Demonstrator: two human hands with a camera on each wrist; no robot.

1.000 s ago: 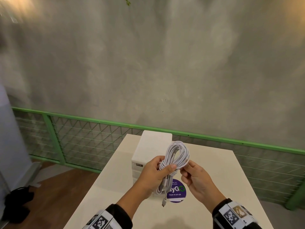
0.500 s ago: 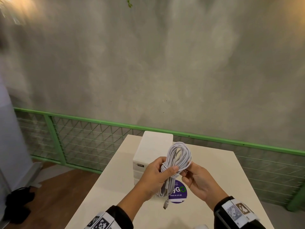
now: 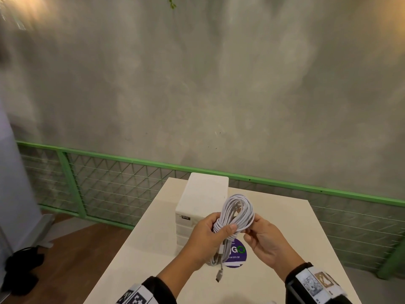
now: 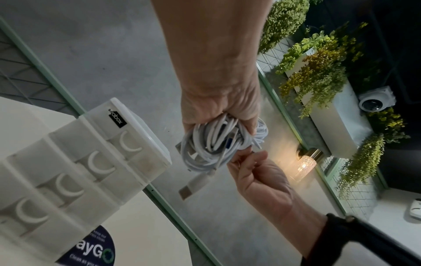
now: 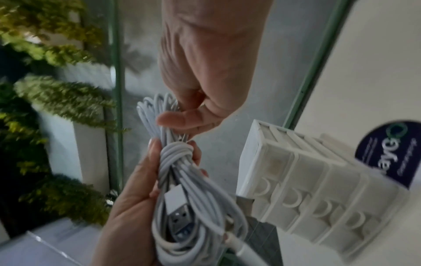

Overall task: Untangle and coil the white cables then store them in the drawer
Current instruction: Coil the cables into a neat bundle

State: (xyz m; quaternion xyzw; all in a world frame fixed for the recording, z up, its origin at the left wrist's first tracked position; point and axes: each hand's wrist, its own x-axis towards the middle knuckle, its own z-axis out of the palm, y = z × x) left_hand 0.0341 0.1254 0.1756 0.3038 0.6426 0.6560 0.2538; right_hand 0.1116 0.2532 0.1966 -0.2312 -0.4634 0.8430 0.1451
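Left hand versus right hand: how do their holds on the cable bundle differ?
The left hand wraps round the waist of the cable bundle, thumb across the turns; the right hand only pinches strands at the bundle's side with its fingertips. Both touch the bundle, above the table.

Black sleeves (image 3: 153,286), wrist bands (image 3: 315,284) w/ b&w square-code tags, bare hands (image 3: 206,235).

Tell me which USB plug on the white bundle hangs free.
The plug dangling below the left hand on a loose tail hangs free. The other plug is tucked inside the coiled white cable, under the wraps.
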